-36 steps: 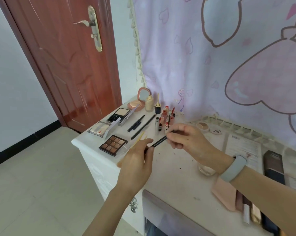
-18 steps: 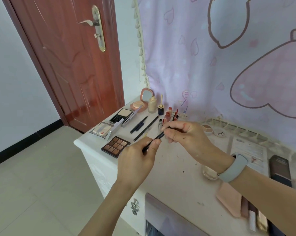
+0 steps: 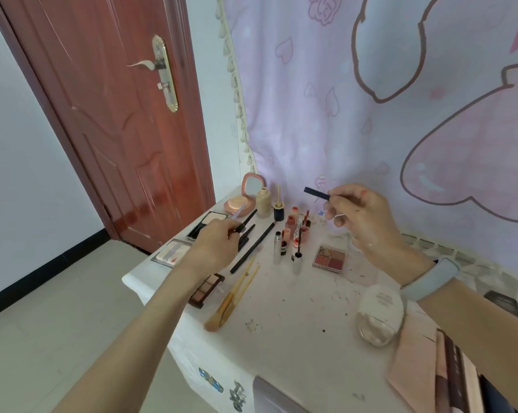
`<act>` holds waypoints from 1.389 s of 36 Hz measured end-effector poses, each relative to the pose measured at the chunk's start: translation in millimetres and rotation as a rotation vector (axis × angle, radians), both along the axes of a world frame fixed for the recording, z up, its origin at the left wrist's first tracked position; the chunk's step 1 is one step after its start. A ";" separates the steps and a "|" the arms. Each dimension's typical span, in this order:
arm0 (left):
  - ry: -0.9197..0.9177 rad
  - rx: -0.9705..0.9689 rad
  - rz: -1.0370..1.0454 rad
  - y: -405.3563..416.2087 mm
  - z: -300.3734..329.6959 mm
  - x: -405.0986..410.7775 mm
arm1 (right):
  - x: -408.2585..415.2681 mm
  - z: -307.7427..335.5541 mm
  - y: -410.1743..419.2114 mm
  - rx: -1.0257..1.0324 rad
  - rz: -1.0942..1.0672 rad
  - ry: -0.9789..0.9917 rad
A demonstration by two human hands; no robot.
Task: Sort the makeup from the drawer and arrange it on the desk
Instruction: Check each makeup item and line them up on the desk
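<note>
My right hand (image 3: 359, 216) is raised above the back of the white desk (image 3: 296, 317) and pinches a short dark pencil piece (image 3: 317, 194) that points left. My left hand (image 3: 214, 244) is low over the desk's left side and grips a black pencil part (image 3: 237, 229) right beside the row of black pencils (image 3: 248, 231). A long black brush (image 3: 253, 248) lies to their right. Tan brushes (image 3: 235, 292) and a brown eyeshadow palette (image 3: 207, 289), partly under my left forearm, lie nearer me. Lip products (image 3: 295, 234) stand in a cluster.
A pink mirror compact (image 3: 251, 186), a foundation bottle (image 3: 263, 201), a black compact (image 3: 210, 220) and a white palette (image 3: 174, 253) sit at the back left. A blush quad (image 3: 329, 257), a white oval case (image 3: 381, 308) and a pink pouch (image 3: 415, 368) lie right. The door (image 3: 117, 129) stands left.
Both hands held one black pencil together over the desk. They have pulled apart: the right hand rose to the back with one piece, the left moved to the black pencils with another.
</note>
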State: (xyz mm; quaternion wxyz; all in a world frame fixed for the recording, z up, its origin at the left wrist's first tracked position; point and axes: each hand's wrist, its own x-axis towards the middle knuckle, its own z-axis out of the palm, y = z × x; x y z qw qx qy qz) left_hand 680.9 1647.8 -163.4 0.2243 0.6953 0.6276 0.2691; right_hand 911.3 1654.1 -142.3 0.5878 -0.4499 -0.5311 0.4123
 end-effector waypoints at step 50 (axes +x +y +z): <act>-0.059 0.337 0.615 -22.9 -77.3 -100.7 | -90.2 -32.0 135.7 0.167 0.608 -1.405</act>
